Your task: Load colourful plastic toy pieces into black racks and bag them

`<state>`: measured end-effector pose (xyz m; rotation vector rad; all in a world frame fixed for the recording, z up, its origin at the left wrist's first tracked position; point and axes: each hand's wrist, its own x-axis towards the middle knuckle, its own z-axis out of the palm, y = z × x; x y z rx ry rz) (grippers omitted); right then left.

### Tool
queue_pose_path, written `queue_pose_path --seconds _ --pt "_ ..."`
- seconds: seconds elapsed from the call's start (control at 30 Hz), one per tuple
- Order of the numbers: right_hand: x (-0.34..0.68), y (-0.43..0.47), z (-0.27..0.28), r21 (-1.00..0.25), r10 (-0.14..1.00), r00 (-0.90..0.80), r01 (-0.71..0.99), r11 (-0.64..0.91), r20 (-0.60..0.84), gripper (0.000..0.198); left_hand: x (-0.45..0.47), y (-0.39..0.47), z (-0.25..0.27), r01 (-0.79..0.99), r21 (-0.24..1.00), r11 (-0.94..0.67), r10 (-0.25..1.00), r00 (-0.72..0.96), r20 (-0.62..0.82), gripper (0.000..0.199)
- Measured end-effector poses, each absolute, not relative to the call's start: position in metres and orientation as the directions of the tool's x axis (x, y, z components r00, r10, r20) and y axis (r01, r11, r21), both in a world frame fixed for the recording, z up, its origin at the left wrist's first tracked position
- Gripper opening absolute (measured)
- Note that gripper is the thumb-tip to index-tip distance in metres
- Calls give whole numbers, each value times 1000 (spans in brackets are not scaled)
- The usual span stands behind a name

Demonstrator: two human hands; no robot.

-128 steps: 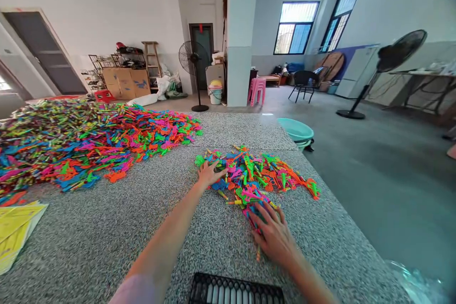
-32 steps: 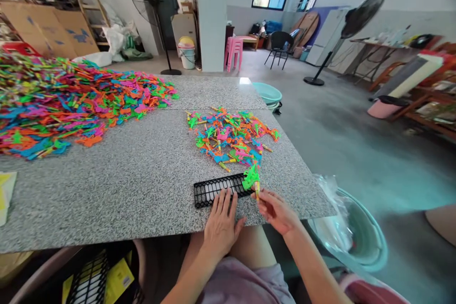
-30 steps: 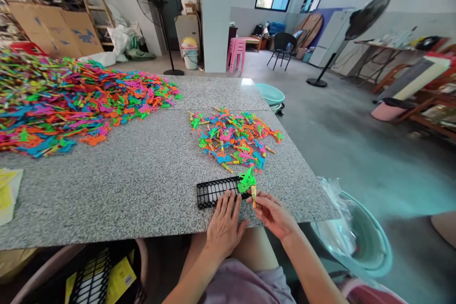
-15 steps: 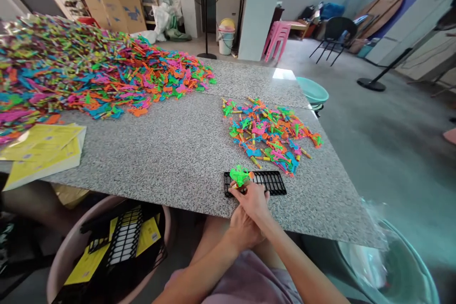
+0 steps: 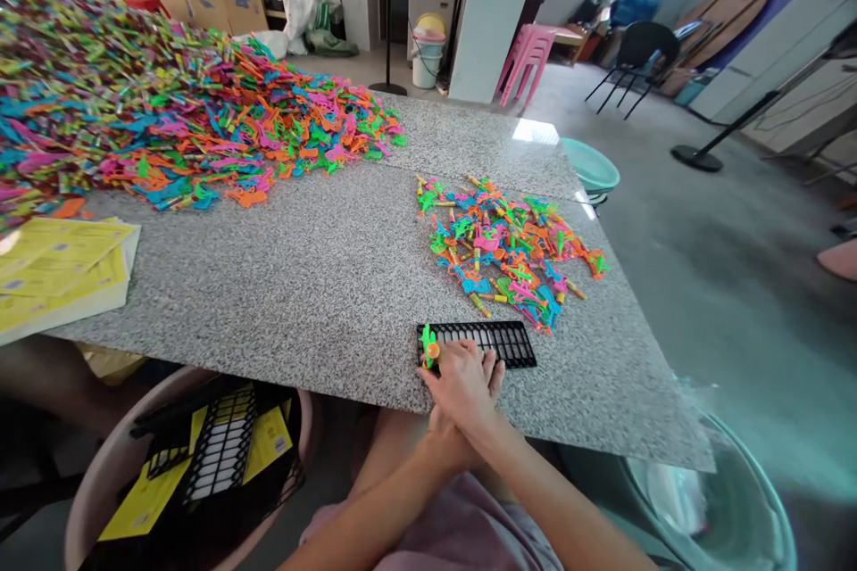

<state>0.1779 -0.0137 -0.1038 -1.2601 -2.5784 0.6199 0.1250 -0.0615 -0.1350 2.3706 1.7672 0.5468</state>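
A black plastic grid tray (image 5: 515, 344) with rows of slots lies flat near the table's front edge. My right hand (image 5: 459, 379) is over its left half, fingers closed on a small green plastic toy (image 5: 427, 341) with a round orange end. The toy stands at the tray's left end; I cannot tell whether it sits in a slot. My left hand (image 5: 447, 433) is underneath, crossed by the right wrist, and most of its fingers are hidden. Beyond the tray is a loose pile of colourful plastic toys (image 5: 502, 241), some with yellow tubes.
A large heap of similar toys (image 5: 201, 116) covers the back left of the granite table (image 5: 301, 268). Yellow printed cards (image 5: 67, 268) are stacked at the left. Below the edge, a pink tub (image 5: 87, 500) holds black trays and yellow cards. A teal tub (image 5: 750, 482) stands at the right.
My right hand has shifted slightly left and turned. The green toy, held out flat above the tray before, now stands upright at its left end. The head view has tilted down a little.
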Motion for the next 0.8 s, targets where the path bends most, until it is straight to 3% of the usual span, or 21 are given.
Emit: queue_pose_path --seconds 0.13,0.2,0.33,0.4,0.43,0.5,0.63,0.73,0.8 --pt "182 10 -87 -537 844 -537 715 447 -12 26 125 -55 -137 880 314 -356 928 296 225 60" --pt "184 37 -72 -571 872 -489 714 406 10 26 123 -51 -134 874 298 -383 915 316 249 67" --pt "189 98 -49 -380 977 -213 905 193 -12 25 117 -49 -126 864 256 -433 888 362 283 82" --pt "190 116 -47 -302 975 -195 940 156 -103 19 115 -49 -123 866 235 -442 882 372 289 82" --pt "192 121 -49 -324 964 -223 931 167 -145 16 115 -50 -123 869 227 -440 882 371 289 83" --pt "196 123 -55 -495 946 -278 853 164 -165 10 114 -50 -123 872 219 -437 884 371 286 83" --pt "209 109 -64 -891 938 -336 448 78 -86 5 115 -49 -124 863 245 -443 885 375 277 82" --pt "218 88 -62 -978 913 -396 210 -10 -95 16 113 -50 -124 823 351 -446 888 359 286 81" --pt "228 71 -58 -991 905 -411 113 -67 -108 22 111 -53 -122 745 521 -416 904 277 325 68"
